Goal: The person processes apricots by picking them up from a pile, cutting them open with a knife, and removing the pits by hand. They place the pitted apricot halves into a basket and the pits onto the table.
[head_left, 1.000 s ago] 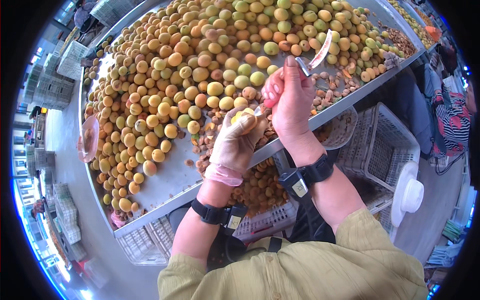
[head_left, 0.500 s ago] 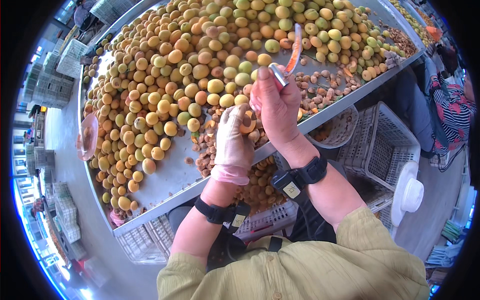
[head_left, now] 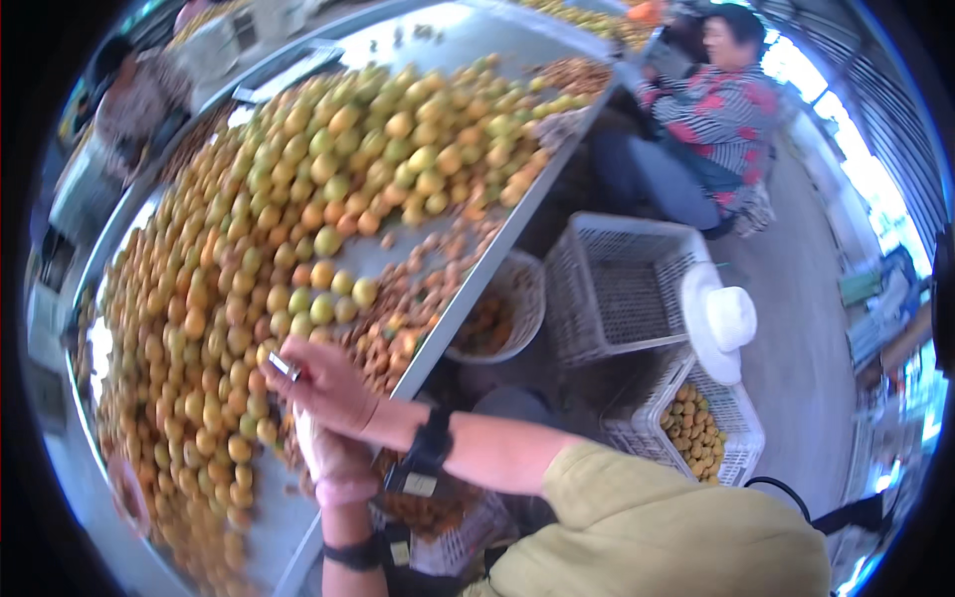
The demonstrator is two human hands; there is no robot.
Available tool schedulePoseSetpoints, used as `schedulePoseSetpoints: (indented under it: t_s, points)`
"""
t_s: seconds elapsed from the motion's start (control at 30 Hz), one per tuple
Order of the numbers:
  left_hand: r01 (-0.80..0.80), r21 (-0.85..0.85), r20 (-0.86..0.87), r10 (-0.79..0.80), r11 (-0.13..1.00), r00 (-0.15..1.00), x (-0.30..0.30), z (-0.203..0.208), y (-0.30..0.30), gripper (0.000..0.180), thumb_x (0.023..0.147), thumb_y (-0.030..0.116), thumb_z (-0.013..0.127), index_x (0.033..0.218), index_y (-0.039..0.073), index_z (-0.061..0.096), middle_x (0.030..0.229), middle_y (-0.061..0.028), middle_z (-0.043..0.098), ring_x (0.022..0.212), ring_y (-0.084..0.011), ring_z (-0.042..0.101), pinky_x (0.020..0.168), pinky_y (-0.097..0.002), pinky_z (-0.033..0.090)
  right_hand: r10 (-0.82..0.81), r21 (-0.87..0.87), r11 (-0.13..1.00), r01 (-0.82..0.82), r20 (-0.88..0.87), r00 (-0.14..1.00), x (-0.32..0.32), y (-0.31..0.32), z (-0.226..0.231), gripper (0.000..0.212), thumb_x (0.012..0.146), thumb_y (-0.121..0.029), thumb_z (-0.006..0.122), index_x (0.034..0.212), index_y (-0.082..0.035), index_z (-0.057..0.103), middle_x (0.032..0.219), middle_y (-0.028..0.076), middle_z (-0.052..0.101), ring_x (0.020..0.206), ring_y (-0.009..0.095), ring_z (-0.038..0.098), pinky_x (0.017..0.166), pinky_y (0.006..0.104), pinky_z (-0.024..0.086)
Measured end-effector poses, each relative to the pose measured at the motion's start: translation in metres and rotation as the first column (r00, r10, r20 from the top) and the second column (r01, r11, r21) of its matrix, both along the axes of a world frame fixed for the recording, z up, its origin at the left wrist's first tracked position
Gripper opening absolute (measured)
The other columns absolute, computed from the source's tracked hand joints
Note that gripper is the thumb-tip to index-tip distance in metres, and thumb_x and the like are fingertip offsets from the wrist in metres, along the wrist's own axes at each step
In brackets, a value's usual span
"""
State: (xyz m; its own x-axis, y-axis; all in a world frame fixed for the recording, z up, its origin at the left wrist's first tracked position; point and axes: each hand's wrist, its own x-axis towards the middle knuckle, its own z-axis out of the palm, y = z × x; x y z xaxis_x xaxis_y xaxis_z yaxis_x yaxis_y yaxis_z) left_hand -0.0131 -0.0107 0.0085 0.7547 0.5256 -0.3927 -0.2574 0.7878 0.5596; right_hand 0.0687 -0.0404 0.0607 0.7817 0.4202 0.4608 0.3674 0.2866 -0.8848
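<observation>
On the left, the heap of yellow-green fruit [head_left: 194, 323] spreads over the table [head_left: 502, 249], left of the hands and beyond them on the far side. Right of it, the right hand [head_left: 333, 393] is clenched around a metal-ended tool [head_left: 285, 366], over the gloved left hand [head_left: 336, 453], whose fingers are too hidden to tell what they grasp. The step looks like close two-handed tool work, and the next move seems to call for keeping the tool clear of the left fingers.
</observation>
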Motion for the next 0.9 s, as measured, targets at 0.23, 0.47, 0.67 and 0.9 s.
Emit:
schedulePoseSetpoints:
  t_s: [0.23,0.47,0.67,0.9]
  points:
    - [-0.06,0.221,-0.047,0.072,0.973,0.996,0.003,0.009,-0.01,0.034,0.101,0.019,0.05,0.131,0.004,0.046,0.113,-0.0078,0.057,0.103,-0.0179,0.058,0.089,-0.0319,0.048,-0.009,0.027,1.0,0.014,-0.204,0.979,0.008,-0.002,-0.008,0.028,0.092,-0.022,0.066,0.074,-0.006,0.053,0.06,0.002,0.049,0.055,0.011,0.048,0.053,0.0289,0.039]
    - [0.004,0.057,-0.039,-0.002,0.998,0.999,0.002,0.012,-0.007,0.035,0.101,0.03,0.05,0.128,0.007,0.051,0.116,-0.0051,0.058,0.105,-0.0184,0.058,0.087,-0.0299,0.048,0.062,0.106,0.994,-0.034,-0.268,0.961,0.005,0.012,-0.012,0.026,0.094,-0.023,0.066,0.075,-0.009,0.056,0.059,-0.001,0.048,0.052,0.012,0.048,0.049,0.0298,0.036]
    - [-0.049,0.306,-0.159,0.102,0.951,0.982,0.003,0.028,-0.016,0.024,0.096,0.028,0.06,0.11,0.009,0.056,0.092,0.0012,0.056,0.076,-0.0087,0.055,0.055,-0.0193,0.042,0.25,0.337,0.929,0.152,-0.875,0.414,0.029,0.005,-0.017,0.023,0.098,-0.033,0.062,0.086,-0.014,0.056,0.058,-0.009,0.043,0.043,0.001,0.037,0.036,0.0187,0.028]
    - [0.025,0.372,-0.223,0.063,0.928,0.973,0.0,0.028,-0.014,0.029,0.098,0.032,0.055,0.112,0.008,0.054,0.094,-0.0008,0.055,0.083,-0.0116,0.054,0.065,-0.0234,0.045,0.428,0.423,0.899,-0.111,-0.801,0.418,0.03,-0.003,-0.016,0.028,0.098,-0.033,0.062,0.081,-0.013,0.051,0.057,-0.008,0.043,0.041,0.002,0.035,0.036,0.0209,0.026]
